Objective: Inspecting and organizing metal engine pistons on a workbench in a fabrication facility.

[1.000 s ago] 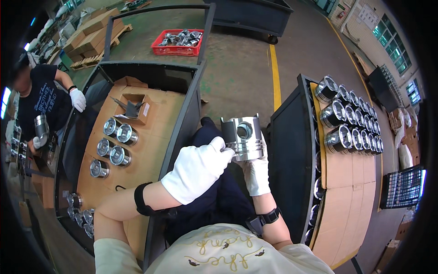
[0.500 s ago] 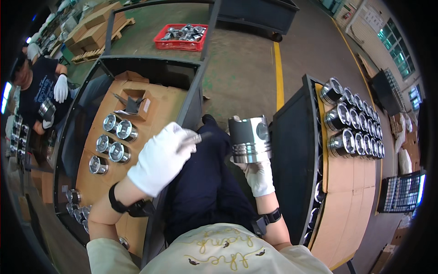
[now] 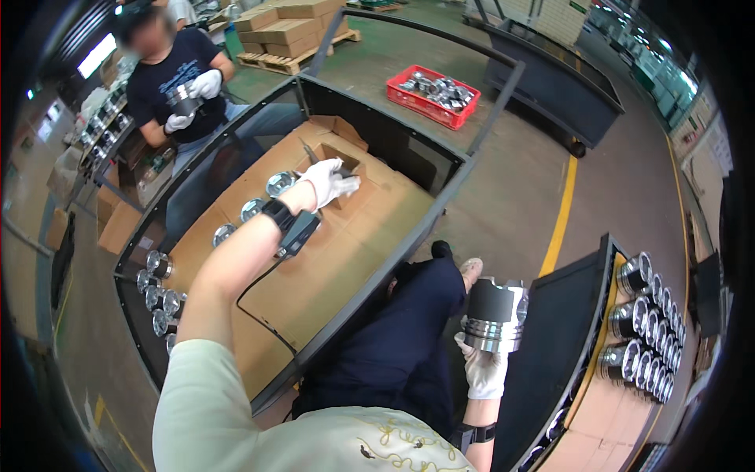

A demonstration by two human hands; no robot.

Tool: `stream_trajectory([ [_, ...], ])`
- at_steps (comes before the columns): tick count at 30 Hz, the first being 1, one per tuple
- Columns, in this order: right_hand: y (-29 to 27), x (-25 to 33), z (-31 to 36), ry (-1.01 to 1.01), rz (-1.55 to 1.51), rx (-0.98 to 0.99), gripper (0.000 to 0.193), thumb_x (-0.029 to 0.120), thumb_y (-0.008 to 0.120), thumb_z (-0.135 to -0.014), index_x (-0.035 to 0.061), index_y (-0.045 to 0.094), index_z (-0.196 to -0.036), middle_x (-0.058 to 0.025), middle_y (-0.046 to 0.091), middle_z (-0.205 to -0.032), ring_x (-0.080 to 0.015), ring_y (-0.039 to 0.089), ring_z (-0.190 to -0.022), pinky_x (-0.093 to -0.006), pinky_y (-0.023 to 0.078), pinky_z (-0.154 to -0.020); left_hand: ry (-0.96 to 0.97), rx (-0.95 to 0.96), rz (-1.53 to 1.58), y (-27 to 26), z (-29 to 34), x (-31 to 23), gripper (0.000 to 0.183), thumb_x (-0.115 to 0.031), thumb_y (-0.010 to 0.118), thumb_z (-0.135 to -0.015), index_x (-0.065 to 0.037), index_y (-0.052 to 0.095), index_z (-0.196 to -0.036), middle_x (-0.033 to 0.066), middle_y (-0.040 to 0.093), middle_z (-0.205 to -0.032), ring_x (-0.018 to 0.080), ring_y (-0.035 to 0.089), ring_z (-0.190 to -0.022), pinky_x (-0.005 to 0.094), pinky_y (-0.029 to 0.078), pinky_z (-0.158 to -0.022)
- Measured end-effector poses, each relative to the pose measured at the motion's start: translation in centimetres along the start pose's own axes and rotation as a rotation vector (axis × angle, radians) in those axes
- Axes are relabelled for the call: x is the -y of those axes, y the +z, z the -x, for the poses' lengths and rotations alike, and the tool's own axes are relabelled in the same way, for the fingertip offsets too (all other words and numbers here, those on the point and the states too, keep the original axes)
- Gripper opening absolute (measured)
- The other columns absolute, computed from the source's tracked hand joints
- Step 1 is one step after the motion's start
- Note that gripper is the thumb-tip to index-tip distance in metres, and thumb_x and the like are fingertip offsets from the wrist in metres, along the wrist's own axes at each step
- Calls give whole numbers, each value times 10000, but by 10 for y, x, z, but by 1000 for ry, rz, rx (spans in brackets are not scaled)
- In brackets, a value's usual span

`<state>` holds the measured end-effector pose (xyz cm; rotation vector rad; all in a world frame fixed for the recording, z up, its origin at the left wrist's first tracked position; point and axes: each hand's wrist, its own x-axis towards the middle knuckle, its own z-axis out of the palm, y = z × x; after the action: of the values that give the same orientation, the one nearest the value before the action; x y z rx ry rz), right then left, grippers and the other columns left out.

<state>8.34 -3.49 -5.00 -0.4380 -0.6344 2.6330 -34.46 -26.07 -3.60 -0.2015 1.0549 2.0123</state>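
My right hand [image 3: 484, 370] grips a piston [image 3: 494, 313] from below and holds it upright over the gap between two carts. The piston has a dark coated skirt on top and shiny grooved rings of metal at its lower end. My left hand [image 3: 332, 183] is at a small cardboard box [image 3: 340, 206] in the left cart, fingers bent over its opening. Something dark shows by its fingertips; I cannot make out what it is. Close to my left wrist stand several pistons [image 3: 281, 185] on the cardboard sheet [image 3: 377, 206].
More pistons [image 3: 160, 263] line the left cart's near-left side. At right, a cart carries rows of pistons [image 3: 629, 318] on cardboard. A red crate [image 3: 432, 96] of metal parts sits on the floor. Across the left cart, a co-worker [image 3: 177, 79] in white gloves holds a piston.
My left hand has gone from above my lap, where it held a small grey strip, to the cardboard box. My right hand still holds the piston. The view has turned left.
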Motion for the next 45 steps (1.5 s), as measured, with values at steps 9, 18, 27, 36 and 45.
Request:
stream_trajectory([
  [9,21,-1,-15,106,-22,3,656,293,678,-829,35,368,-1347,-169,515,-1264,-334,552,-1120,-513,517,-890,46,182,-209,148,192,66,351,-190,477,-944,3,471,-1238,146,542,-1185,315,583,-1024,455,498,-849],
  [18,25,-2,-24,120,-88,121,608,234,677,-832,3,394,-1319,-204,514,-1249,-353,548,-1122,-523,516,-897,656,106,-175,196,302,107,373,-256,457,-962,-5,459,-1238,113,531,-1155,130,547,-817,218,401,-474],
  [27,44,11,-14,55,15,151,492,237,621,-889,16,425,-1283,-148,565,-1179,-279,609,-1025,-434,561,-834,140,-10,-28,143,211,208,288,-97,551,-895,-35,529,-1176,98,627,-1023,213,639,-814,328,553,-686],
  [36,49,6,2,-108,332,-58,512,197,668,-861,121,434,-1311,-27,530,-1235,-158,540,-1102,-348,470,-923,765,142,-1466,185,182,140,300,-98,489,-935,-48,533,-1227,137,595,-1076,243,585,-1030,332,495,-848],
  [45,70,-7,3,-668,1444,119,519,-37,632,-792,28,512,-1293,-138,562,-1250,-268,569,-1122,-348,444,-957,434,177,-1541,189,156,158,310,-274,503,-931,-23,633,-1060,133,621,-928,263,602,-830,329,480,-732],
])
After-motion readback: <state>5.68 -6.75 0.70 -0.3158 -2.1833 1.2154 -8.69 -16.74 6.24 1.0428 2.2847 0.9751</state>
